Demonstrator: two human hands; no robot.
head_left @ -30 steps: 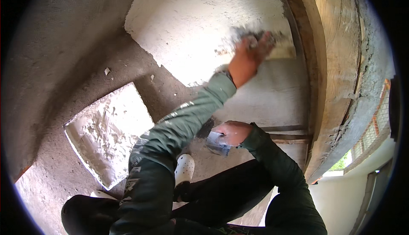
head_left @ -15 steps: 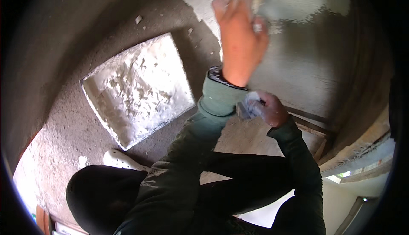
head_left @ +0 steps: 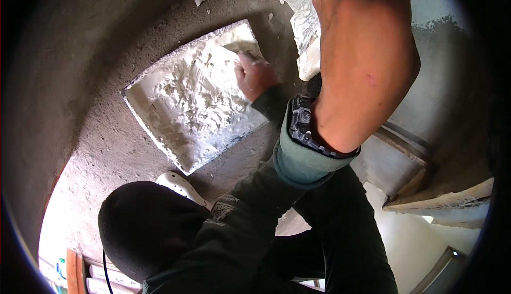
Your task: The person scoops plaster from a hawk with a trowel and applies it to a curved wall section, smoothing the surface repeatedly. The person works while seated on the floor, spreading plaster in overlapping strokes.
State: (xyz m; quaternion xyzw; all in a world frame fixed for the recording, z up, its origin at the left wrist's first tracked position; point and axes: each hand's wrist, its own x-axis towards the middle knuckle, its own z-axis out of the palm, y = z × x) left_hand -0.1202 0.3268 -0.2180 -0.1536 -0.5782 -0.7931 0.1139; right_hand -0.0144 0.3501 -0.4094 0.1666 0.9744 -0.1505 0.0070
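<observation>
A square shallow tray (head_left: 154,150) on the floor holds lumpy white plaster-like paste (head_left: 197,94). My right arm passes beneath the left one, and my right hand (head_left: 256,76) is at the tray's right side, fingers closed on what looks like a putty knife (head_left: 232,49), its blade in the paste. High on the right, my left hand (head_left: 367,54) is raised close to the camera, a dark watch (head_left: 301,117) on its wrist. The upper edge of the picture cuts off most of its fingers. Beside it shows a white, paste-smeared piece (head_left: 307,33); I cannot tell whether that hand holds it.
A partly white-coated surface (head_left: 434,54) stretches behind my left hand. Wooden edging (head_left: 410,153) and a rough ledge (head_left: 447,198) lie at the right. Small chips (head_left: 199,0) dot the floor, and a white perforated clog (head_left: 181,187) sits just below the tray.
My right hand has gone from under my left wrist across to the tray, taking the knife along. My left hand has come nearer the camera and further right. The view has shifted.
</observation>
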